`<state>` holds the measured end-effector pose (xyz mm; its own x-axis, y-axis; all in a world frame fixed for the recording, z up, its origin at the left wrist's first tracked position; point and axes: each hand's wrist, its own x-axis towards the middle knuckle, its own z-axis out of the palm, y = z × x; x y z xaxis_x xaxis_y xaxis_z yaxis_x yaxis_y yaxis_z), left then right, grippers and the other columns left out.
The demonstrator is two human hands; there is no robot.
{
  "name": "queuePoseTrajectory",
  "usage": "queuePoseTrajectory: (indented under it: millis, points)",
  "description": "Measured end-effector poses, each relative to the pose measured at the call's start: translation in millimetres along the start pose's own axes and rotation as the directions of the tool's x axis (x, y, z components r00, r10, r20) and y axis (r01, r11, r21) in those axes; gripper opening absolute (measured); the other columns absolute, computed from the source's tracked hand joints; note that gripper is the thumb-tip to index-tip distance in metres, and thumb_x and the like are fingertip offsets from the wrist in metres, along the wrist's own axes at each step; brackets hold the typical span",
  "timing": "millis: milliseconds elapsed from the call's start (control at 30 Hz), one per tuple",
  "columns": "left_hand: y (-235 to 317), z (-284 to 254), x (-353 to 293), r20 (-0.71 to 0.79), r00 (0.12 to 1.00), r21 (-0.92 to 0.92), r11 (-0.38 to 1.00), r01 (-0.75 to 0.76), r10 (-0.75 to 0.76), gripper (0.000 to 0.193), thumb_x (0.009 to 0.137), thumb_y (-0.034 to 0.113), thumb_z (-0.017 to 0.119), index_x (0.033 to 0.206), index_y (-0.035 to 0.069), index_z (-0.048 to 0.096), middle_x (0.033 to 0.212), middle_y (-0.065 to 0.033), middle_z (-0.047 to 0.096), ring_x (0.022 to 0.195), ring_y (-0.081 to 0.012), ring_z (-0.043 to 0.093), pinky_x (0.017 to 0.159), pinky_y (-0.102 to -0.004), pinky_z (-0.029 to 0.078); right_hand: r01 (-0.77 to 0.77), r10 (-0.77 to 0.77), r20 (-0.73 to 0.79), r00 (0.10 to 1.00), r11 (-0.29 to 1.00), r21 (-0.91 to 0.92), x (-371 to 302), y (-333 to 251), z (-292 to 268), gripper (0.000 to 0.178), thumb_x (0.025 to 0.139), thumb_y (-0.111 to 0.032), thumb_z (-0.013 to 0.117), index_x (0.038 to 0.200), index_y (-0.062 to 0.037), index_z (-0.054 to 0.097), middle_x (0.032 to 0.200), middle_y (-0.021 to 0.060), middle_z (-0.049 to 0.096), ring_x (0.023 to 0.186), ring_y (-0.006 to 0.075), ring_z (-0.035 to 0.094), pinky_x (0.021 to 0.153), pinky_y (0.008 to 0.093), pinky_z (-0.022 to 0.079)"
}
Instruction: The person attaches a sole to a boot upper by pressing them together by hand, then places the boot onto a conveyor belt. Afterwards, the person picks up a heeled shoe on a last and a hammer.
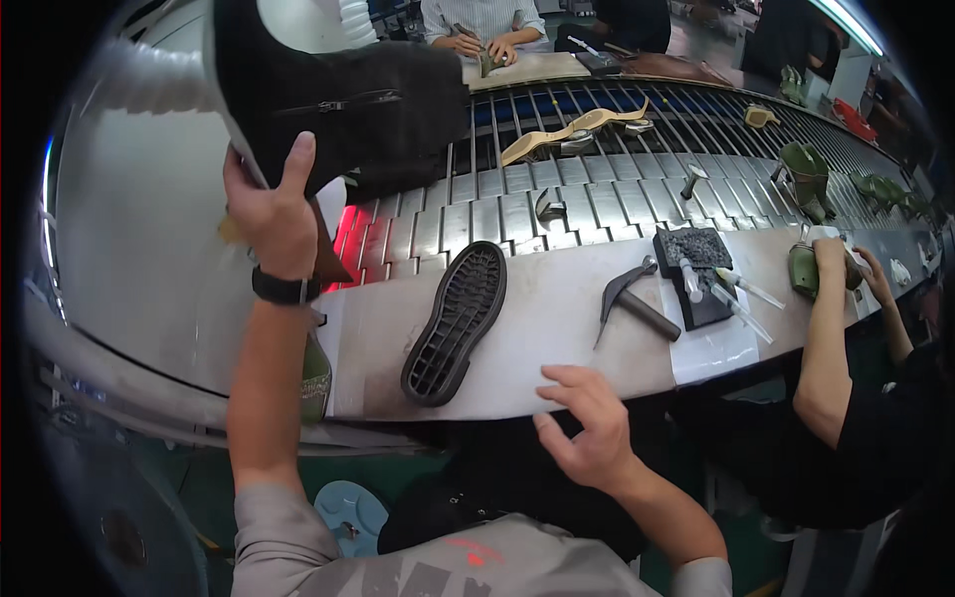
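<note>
My left hand (274, 214) is raised at the left, closed round the light-edged bottom of a black boot (348, 114). The boot is tipped on its side, its shaft pointing right, with a zipper showing. Low over the front edge of the bench, my right hand (587, 423) is empty, its fingers apart and slightly curled. Between the hands, a black shoe sole (456, 323) lies on the bench with its ribbed, gridded inner face up. The right hand touches neither the sole nor the hammer (637, 306) farther off.
Brushes or pens (741, 289) lie by a dark spongy block (693, 267). Beyond runs a metal slatted conveyor (477, 214) carrying tan straps (572, 129) and green shoe parts (808, 179). A co-worker's hands (828, 261) hold a green piece at right; another person works across the line.
</note>
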<state>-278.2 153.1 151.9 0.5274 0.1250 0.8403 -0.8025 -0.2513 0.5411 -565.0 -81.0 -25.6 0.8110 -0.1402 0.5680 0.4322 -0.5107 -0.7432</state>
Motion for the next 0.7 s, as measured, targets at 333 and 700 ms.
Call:
queuePoseTrajectory:
  millis: [333, 700]
  points:
    - [151, -160, -246, 0.397, 0.857, -0.767, 0.393, 0.507, -0.329, 0.065, 0.107, 0.031, 0.063, 0.161, 0.001, 0.042, 0.158, -0.0200, 0.053, 0.142, -0.0313, 0.057, 0.120, -0.0515, 0.046, -0.145, 0.168, 0.124, 0.978, 0.120, 0.982, -95, -60, 45, 0.072, 0.104, -0.033, 0.070, 0.159, 0.0043, 0.042, 0.160, 0.0192, 0.051, 0.147, 0.0337, 0.052, 0.126, 0.0529, 0.039]
    - [142, -120, -329, 0.713, 0.448, -0.457, 0.127, 0.880, -0.540, 0.076, 0.102, 0.036, 0.071, 0.158, -0.005, 0.039, 0.153, -0.0190, 0.055, 0.140, -0.0305, 0.058, 0.120, -0.0474, 0.045, -0.256, 0.352, -0.092, 0.931, 0.813, 0.523, -171, -104, -28, 0.049, 0.094, -0.006, 0.062, 0.140, 0.0088, 0.059, 0.133, 0.0137, 0.068, 0.127, 0.0258, 0.064, 0.110, 0.0390, 0.047]
